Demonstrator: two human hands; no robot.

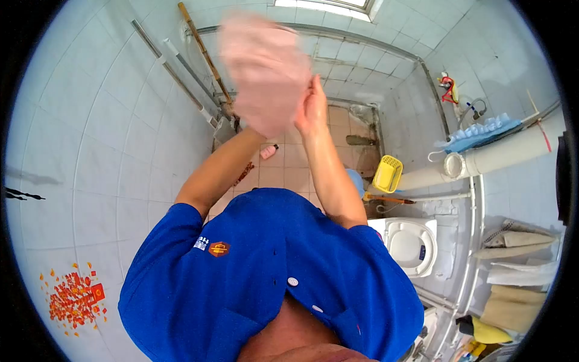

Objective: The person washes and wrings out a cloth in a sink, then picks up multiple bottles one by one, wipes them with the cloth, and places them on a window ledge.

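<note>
A pale pink cloth [265,72], smeared by motion, is held up in front of me. My left forearm runs up to its lower edge, and my left hand is behind or inside the cloth, its fingers hidden. At the cloth's right edge is my right hand [312,110]. Its fingers point upward, closed together against the cloth's edge. Below the hands, a small pink bottle with a dark cap [269,151] lies on the tiled floor.
To the right are a yellow basket [388,174], a white toilet [411,246], a thick white pipe [494,158] and hanging cloths [515,271]. A bamboo pole [205,51] and a metal pole [175,75] lean at the left wall. A blue ruffled item [482,134] hangs at right.
</note>
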